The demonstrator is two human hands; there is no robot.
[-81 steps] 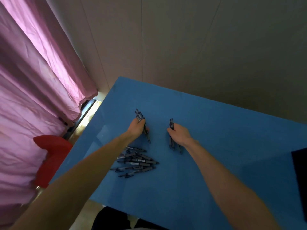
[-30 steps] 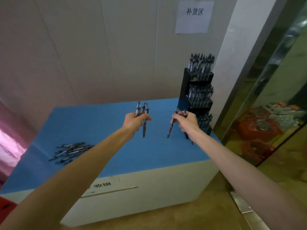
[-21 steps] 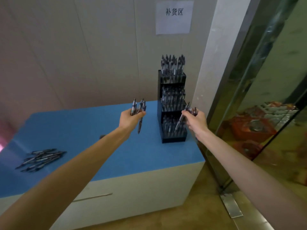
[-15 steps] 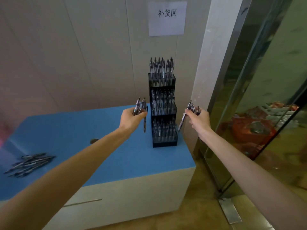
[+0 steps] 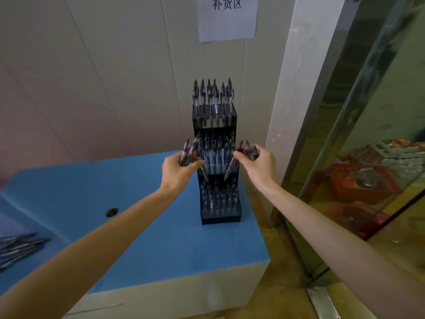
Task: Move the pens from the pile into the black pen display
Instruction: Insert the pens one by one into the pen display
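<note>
Head view: black pen display (image 5: 220,218) — three tiers holding upright pens — both hands' fingers (image 5: 195,164) pinching pen bundles.

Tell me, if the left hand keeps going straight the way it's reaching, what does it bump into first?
Probably the middle tier of the tall black three-tier pen display. The left hand, gripping a bunch of dark pens, reaches toward it; depth is hard to judge.
</note>
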